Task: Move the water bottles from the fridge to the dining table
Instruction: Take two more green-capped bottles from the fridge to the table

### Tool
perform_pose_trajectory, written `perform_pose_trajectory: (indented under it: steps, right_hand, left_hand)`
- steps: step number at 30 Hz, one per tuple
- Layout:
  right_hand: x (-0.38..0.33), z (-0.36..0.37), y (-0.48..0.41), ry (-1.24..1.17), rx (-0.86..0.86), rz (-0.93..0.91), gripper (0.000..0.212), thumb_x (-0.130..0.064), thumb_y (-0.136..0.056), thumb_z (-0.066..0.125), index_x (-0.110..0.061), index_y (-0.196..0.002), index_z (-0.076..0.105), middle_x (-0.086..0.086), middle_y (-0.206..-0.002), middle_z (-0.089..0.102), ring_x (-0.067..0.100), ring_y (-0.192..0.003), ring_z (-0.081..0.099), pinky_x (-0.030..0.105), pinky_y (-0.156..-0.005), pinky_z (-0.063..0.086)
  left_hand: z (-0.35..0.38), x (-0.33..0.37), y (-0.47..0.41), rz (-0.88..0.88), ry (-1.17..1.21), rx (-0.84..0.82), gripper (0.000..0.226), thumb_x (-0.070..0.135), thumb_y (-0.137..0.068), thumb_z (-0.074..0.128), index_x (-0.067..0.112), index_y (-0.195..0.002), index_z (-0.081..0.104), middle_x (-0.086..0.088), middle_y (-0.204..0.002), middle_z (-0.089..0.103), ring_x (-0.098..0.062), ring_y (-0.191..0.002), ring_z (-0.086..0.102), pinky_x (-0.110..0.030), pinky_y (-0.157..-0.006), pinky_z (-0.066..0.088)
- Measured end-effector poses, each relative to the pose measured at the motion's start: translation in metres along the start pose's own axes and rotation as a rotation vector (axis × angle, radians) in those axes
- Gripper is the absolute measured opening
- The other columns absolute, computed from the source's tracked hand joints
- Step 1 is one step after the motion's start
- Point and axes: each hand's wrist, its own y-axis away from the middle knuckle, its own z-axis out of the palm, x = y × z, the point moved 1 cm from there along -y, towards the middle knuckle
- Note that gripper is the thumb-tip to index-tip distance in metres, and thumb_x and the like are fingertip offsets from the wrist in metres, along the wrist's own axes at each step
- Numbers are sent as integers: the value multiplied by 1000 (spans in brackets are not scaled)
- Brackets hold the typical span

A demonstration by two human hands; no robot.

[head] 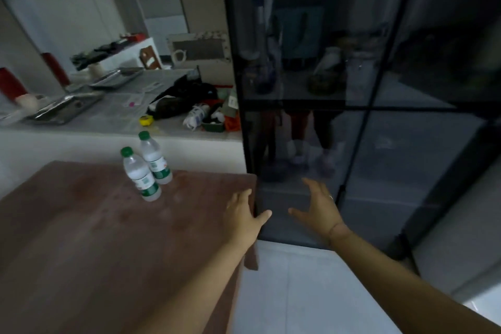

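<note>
Two clear water bottles with green caps stand upright and close together on the brown dining table (81, 238): the nearer bottle (139, 174) and the farther bottle (155, 158). The dark glass-fronted fridge (352, 89) fills the right side, its doors closed and reflective. My left hand (244, 214) is open over the table's right edge, to the right of the bottles. My right hand (320, 206) is open with fingers spread, in front of the fridge's lower door. Neither hand holds anything.
A white counter (108, 127) behind the table carries metal trays (65, 106), a black bag (184, 95), a lying plastic bottle (196, 115) and a yellow tape measure (146, 120). White tiled floor (311, 293) lies between table and fridge.
</note>
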Motion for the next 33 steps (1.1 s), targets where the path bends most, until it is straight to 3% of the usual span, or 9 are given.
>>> perform_pose_trajectory:
  steps: [8,13,21,33]
  right_hand:
    - [55,-80,116,5,154,114,79,-32,-76,75,-23,-142,33,1,-145,36,23,-133,38,36,-109,36]
    - [99,-129,209,26,238,147,80,-31,-77,74,-21,-144,31,1,-146,36,22,-133,39,35,-110,35]
    - [165,-175,345,32,316,234,76,-42,-77,73,-22,-140,37,-3,-142,42,17,-126,46,30,-106,41]
    - [246,-275,459,22,611,480,70,-31,-80,72,-18,-140,37,1,-143,42,18,-129,43,26,-106,34]
  left_hand:
    - [53,82,93,171,-34,-99,74,46,-82,69,16,-144,40,-4,-147,42,-22,-136,38,-31,-111,30]
    - [102,136,174,229,-11,-168,74,44,-83,69,17,-144,39,-3,-148,40,-22,-138,35,-35,-111,31]
    - [158,208,310,349,61,-338,75,39,-84,70,20,-147,34,3,-150,34,-17,-138,33,-30,-110,34]
    - [219,308,394,609,-7,-587,76,44,-84,68,25,-148,31,4,-152,30,-19,-139,31,-39,-113,34]
